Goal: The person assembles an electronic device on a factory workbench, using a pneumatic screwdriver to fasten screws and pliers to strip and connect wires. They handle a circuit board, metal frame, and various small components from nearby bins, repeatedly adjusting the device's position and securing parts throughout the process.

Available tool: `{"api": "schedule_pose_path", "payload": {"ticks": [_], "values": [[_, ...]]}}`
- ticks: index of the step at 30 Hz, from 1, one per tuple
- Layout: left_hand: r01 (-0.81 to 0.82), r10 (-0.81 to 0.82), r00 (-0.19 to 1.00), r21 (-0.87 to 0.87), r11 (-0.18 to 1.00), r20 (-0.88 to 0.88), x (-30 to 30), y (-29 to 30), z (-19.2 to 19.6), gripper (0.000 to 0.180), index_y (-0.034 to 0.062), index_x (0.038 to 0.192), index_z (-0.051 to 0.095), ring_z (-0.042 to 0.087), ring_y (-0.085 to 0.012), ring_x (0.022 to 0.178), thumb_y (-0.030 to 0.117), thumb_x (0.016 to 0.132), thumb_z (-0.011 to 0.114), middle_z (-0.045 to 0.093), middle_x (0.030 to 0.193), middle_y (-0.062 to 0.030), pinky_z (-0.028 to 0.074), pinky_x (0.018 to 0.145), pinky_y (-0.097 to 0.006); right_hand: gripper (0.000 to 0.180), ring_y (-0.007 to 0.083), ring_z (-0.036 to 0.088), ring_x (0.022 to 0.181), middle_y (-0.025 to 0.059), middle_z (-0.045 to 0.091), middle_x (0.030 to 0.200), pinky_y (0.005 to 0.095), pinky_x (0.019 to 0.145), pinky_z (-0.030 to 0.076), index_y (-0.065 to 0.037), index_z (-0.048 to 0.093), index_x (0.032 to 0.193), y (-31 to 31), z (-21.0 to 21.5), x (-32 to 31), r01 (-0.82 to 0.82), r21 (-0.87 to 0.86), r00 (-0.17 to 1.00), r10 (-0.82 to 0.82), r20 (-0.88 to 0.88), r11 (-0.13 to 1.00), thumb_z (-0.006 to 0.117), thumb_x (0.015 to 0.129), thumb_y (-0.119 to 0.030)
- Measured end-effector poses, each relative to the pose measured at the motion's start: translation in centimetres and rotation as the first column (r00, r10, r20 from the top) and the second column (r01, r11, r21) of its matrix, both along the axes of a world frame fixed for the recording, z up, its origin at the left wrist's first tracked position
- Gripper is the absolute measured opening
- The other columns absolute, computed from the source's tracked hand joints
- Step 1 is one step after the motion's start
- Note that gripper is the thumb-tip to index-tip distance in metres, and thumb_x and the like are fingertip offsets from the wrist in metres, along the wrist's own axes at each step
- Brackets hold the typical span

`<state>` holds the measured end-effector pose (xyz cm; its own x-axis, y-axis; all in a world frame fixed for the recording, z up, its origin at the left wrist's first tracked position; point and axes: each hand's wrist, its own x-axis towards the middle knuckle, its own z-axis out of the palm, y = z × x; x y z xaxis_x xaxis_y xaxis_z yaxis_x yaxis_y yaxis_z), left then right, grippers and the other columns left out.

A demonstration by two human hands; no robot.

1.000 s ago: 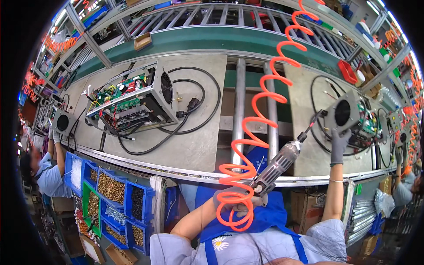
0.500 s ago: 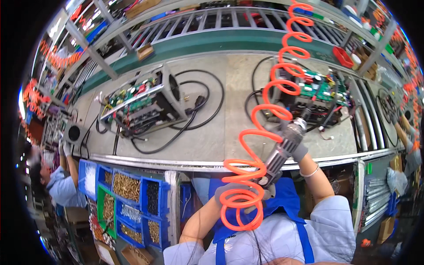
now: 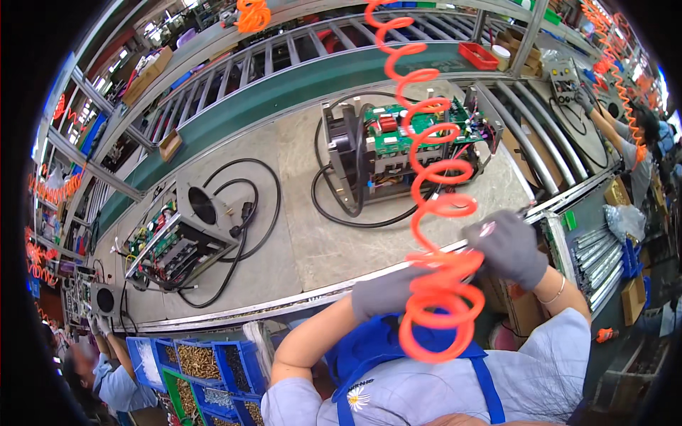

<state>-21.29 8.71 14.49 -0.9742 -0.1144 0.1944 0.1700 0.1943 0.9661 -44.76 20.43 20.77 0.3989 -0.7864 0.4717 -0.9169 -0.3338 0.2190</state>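
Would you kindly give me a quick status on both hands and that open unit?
Left hand gloved, grip unclear behind orange coiled hose. Right hand closed, contents hidden. Open unit on belt, untouched. Hose hangs across it.

The orange coiled air hose (image 3: 433, 213) hangs straight down the middle of the reach, crossing in front of the open electronics chassis (image 3: 398, 153) and ending in thick loops just above the left hand (image 3: 387, 292) and beside the right hand (image 3: 506, 248); any pass between the hands meets it. A black cable (image 3: 348, 216) loops on the belt around the chassis's near side. Bare grey belt (image 3: 312, 234) lies open between that chassis and the second chassis (image 3: 185, 241) to the left, whose own black cable (image 3: 256, 220) curls toward the gap. The metal table rail (image 3: 284, 302) edges the near side.
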Motion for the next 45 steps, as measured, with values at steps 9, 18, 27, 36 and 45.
{"api": "schedule_pose_path", "payload": {"ticks": [9,18,27,36,45], "values": [[-0.877,0.954,0.151,-0.480,0.009,-0.258,-0.6,-9.2,-8.2,0.081,-0.0023,0.136,0.043,0.056,-0.0319,0.113,0.029,0.072,0.083,0.056,0.124,-0.0177,0.043,0.102,-0.042,0.035,0.0047,0.048,0.059,-0.0002,0.056,0.076,0.0230,0.051,0.039,-0.005,0.052,0.120,-0.4,-4.1,-20.4,0.741,0.083,0.069,-0.198,0.978,0.666,0.065,0.089,-0.015],[-0.786,0.976,0.200,-0.580,0.214,0.088,-2.4,-13.7,-12.1,0.052,0.0024,0.107,0.057,0.059,-0.0376,0.098,0.025,0.066,0.080,0.064,0.093,-0.0167,0.047,0.086,-0.048,0.067,0.0474,0.063,0.099,0.0288,0.064,0.108,0.0500,0.085,0.049,-0.002,0.041,0.135,-4.7,-18.6,-23.3,0.638,0.687,0.206,-0.936,0.285,0.349,0.063,0.076,-0.025],[-0.757,0.965,0.249,-0.605,0.246,0.082,-2.5,-15.4,-12.8,0.033,0.0053,0.092,0.064,0.060,-0.0359,0.091,0.024,0.068,0.076,0.066,0.089,-0.0160,0.045,0.082,-0.047,0.067,0.0237,0.065,0.098,0.0140,0.068,0.114,0.0333,0.091,0.050,-0.009,0.050,0.139,-10.0,-13.1,-14.6,0.467,0.556,0.427,-0.726,0.539,0.688,0.068,0.076,-0.019],[-0.757,0.980,0.186,-0.625,0.193,0.078,4.7,-8.6,-12.5,0.032,0.0055,0.082,0.066,0.061,-0.0373,0.076,0.032,0.069,0.079,0.065,0.078,-0.0177,0.045,0.068,-0.048,0.038,0.0166,0.064,0.091,0.0098,0.069,0.106,0.0318,0.080,0.049,-0.002,0.062,0.121,-7.2,-19.1,-11.6,0.491,0.464,0.313,-0.647,0.696,0.737,0.067,0.085,-0.014],[-0.979,0.979,0.190,-0.060,0.195,0.070,13.9,-8.4,0.7,0.019,0.0009,0.083,0.065,0.053,-0.0071,0.057,0.019,0.089,0.067,0.062,0.069,-0.0002,0.036,0.049,-0.024,0.043,0.0241,0.067,0.105,0.0151,0.070,0.113,0.0345,0.090,0.050,-0.002,0.062,0.126,-6.9,-17.2,-6.2,0.492,0.350,0.144,-0.471,0.871,0.797,0.060,0.083,-0.003]]}}
